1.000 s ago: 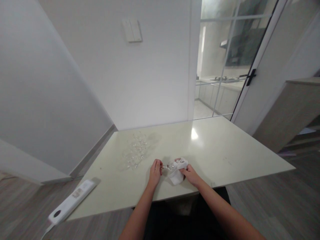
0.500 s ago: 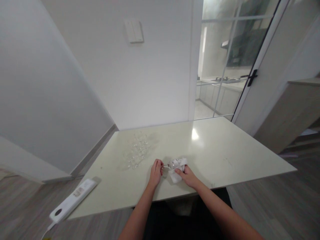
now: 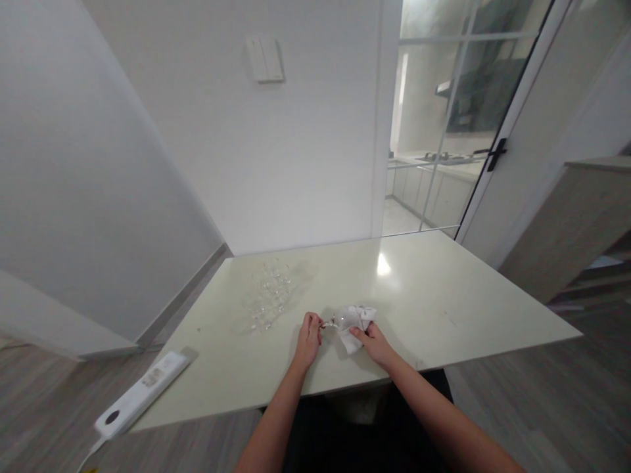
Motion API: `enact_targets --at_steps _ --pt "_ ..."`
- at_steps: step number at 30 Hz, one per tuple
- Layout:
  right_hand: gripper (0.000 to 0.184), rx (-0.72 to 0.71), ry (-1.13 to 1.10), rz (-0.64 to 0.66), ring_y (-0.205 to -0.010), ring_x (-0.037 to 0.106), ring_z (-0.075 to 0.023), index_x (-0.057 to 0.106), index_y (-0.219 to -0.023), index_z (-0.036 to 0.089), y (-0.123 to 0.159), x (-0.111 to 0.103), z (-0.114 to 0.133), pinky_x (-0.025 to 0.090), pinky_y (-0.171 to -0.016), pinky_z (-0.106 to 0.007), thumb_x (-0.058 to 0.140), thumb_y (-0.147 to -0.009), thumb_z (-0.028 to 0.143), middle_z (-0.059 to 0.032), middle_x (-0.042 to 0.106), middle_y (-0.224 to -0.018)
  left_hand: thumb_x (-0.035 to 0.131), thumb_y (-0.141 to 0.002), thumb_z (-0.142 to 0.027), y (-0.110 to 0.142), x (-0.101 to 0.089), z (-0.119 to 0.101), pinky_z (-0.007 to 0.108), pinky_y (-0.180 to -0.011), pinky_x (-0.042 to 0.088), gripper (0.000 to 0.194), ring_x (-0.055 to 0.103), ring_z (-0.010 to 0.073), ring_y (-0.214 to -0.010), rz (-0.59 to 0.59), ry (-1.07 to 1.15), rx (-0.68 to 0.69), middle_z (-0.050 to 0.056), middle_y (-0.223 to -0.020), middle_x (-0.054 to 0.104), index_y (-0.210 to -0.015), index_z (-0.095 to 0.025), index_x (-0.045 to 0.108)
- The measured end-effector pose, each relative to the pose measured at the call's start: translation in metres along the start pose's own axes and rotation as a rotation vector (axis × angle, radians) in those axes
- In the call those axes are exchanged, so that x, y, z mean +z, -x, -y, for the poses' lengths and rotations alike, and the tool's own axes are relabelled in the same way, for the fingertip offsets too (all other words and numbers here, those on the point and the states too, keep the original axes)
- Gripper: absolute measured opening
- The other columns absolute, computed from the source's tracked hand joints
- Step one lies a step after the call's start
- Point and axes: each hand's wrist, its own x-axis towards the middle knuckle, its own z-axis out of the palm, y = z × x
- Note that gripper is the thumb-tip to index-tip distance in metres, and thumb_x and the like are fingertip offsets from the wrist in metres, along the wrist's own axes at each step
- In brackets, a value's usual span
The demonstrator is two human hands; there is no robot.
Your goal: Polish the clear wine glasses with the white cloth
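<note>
A clear stemmed glass (image 3: 344, 318) lies sideways between my hands, above the near part of the table (image 3: 434, 295). My left hand (image 3: 309, 334) is closed on its stem and foot end, at the left. On the right, my right hand (image 3: 372, 340) is closed on a white cloth (image 3: 351, 342), pressing it against the bowl with the thumb in front. The cloth lies behind and below the bowl and sticks out past its right end. Fingers under the cloth are hidden.
Several clear glasses (image 3: 271, 289) stand close together at the table's back left. A white power strip (image 3: 142, 394) with a cable lies at the left edge. Beyond the table are a wall (image 3: 305, 164) and a glazed door with a black handle (image 3: 497, 154).
My right hand has shifted slightly to the right with the cloth, and more of the glass's bowl shows. My left hand stays at the stem.
</note>
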Motion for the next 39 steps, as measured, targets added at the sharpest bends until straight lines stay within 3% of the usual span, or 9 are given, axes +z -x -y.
enact_targets --at_steps 4,9,15,19,22,26,31,36,39 --pt "0.049 0.083 -0.191 -0.209 -0.113 0.057 -0.027 0.061 -0.11 0.021 -0.006 -0.001 0.0 0.043 -0.099 -0.044 0.066 -0.072 0.052 -0.0088 0.062 -0.123 0.033 -0.087 -0.064 -0.003 -0.005 0.003 0.019 -0.041 0.029 0.048 0.038 0.0095 -0.038 -0.131 0.083 -0.041 -0.007 -0.045 0.041 -0.085 -0.018 0.049" --pt "0.052 0.108 -0.145 -0.032 -0.109 0.06 -0.0281 0.063 -0.11 0.02 0.001 0.002 0.0 0.044 -0.098 -0.046 0.068 -0.072 0.053 -0.0101 0.066 -0.118 0.029 -0.086 -0.067 -0.005 -0.006 0.005 0.019 -0.041 0.029 0.052 0.038 0.0098 -0.037 -0.225 0.176 -0.084 -0.007 -0.044 0.044 -0.091 -0.018 0.048" --pt "0.054 0.045 0.002 -0.003 -0.122 0.051 -0.0263 0.062 -0.114 0.02 0.007 0.001 -0.001 0.03 -0.11 -0.045 0.064 -0.075 0.057 -0.0083 0.062 -0.125 0.048 -0.085 -0.054 0.007 0.002 -0.009 0.02 -0.049 0.036 0.036 0.046 0.0081 -0.049 0.054 0.043 0.027 -0.004 -0.07 0.056 -0.092 -0.02 0.043" --pt "0.064 0.115 -0.145 -0.003 -0.12 0.054 -0.0264 0.061 -0.115 0.019 0.001 0.002 0.001 0.035 -0.107 -0.045 0.054 -0.076 0.069 -0.0087 0.064 -0.122 0.065 -0.076 -0.046 0.016 0.011 -0.022 0.021 -0.056 0.037 0.035 0.049 0.0104 -0.06 0.254 -0.147 0.112 -0.004 -0.072 0.055 -0.088 -0.019 0.047" --pt "0.069 0.089 -0.276 0.072 -0.117 0.056 -0.0263 0.063 -0.112 0.019 -0.002 0.003 0.0 0.035 -0.106 -0.046 0.044 -0.076 0.075 -0.0089 0.067 -0.115 0.065 -0.075 -0.045 0.022 0.031 -0.026 0.022 -0.056 0.036 0.034 0.049 0.0114 -0.061 0.271 -0.141 0.103 -0.004 -0.07 0.054 -0.086 -0.02 0.046" --pt "0.058 0.09 -0.229 -0.018 -0.11 0.06 -0.0268 0.064 -0.109 0.02 -0.002 0.0 -0.005 0.038 -0.103 -0.047 0.061 -0.073 0.064 -0.0083 0.069 -0.111 0.063 -0.078 -0.044 0.031 0.058 -0.028 0.023 -0.057 0.037 0.032 0.049 0.0125 -0.06 0.244 -0.162 0.104 -0.004 -0.07 0.053 -0.092 -0.02 0.047" --pt "0.047 0.101 -0.208 -0.116 -0.103 0.064 -0.0266 0.064 -0.106 0.018 0.0 -0.001 0.001 0.046 -0.095 -0.044 0.067 -0.074 0.052 -0.0089 0.07 -0.11 0.063 -0.078 -0.041 0.039 0.055 -0.044 0.031 -0.076 0.044 0.035 0.057 0.0197 -0.084 0.304 -0.26 0.241 0.006 -0.099 0.059 -0.107 -0.021 0.058" --pt "0.044 0.062 -0.266 -0.121 -0.101 0.065 -0.0279 0.063 -0.105 0.018 -0.004 -0.002 0.008 0.048 -0.093 -0.046 0.062 -0.077 0.052 -0.0091 0.072 -0.103 0.057 -0.084 -0.037 0.035 0.043 -0.056 0.03 -0.075 0.045 0.027 0.057 0.0205 -0.094 0.118 -0.233 0.284 0.008 -0.108 0.056 -0.105 -0.022 0.062" --pt "0.036 0.009 -0.08 -0.045 -0.104 0.063 -0.03 0.066 -0.1 0.02 -0.002 -0.001 0.007 0.043 -0.099 -0.051 0.061 -0.078 0.048 -0.0083 0.072 -0.101 0.066 -0.078 -0.036 0.027 0.048 -0.059 0.03 -0.076 0.045 0.042 0.056 0.0207 -0.097 0.013 -0.169 0.256 0.009 -0.112 0.056 -0.116 -0.021 0.054"
